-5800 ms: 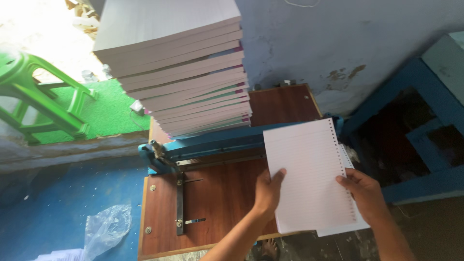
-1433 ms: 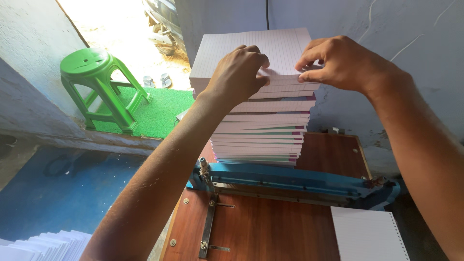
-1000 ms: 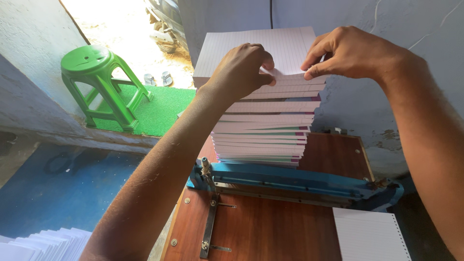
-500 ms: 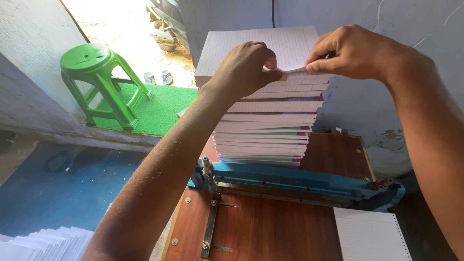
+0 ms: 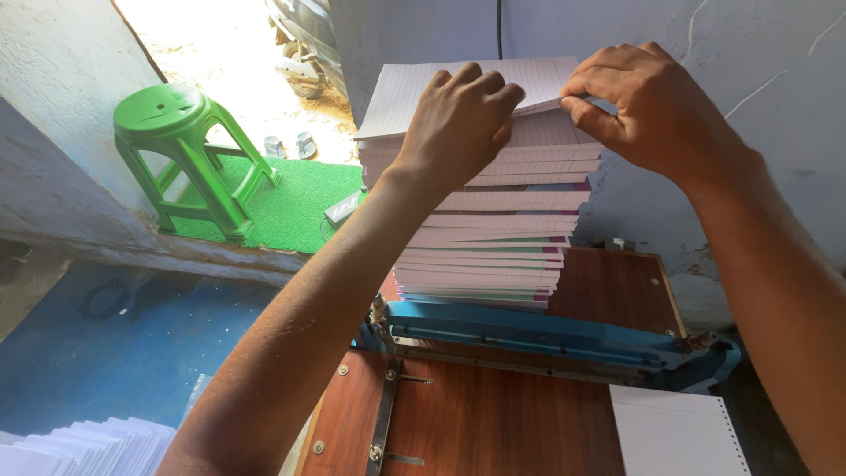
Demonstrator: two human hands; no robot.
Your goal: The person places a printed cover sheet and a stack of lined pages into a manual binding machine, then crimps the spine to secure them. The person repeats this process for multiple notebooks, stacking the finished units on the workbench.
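A tall stack of ruled paper pads (image 5: 493,229) stands at the back of a wooden board (image 5: 493,423), behind a blue punching bar (image 5: 546,335). My left hand (image 5: 458,123) rests curled on the front of the stack's top, fingers pinching the edge of the top bundle of sheets (image 5: 414,84). My right hand (image 5: 652,106) pinches the same bundle at its right front corner, lifting it slightly off the stack.
A punched ruled sheet (image 5: 679,436) lies at the board's front right. A green plastic stool (image 5: 181,150) stands on a green mat at the left, by a sunlit doorway. Fanned white sheets (image 5: 79,445) lie at the lower left on the blue floor. A grey wall rises behind the stack.
Earlier I held a punched sheet bundle above the board; it now lies at the front right. Over the last second both hands have kept gripping the top bundle, raising its edge a little.
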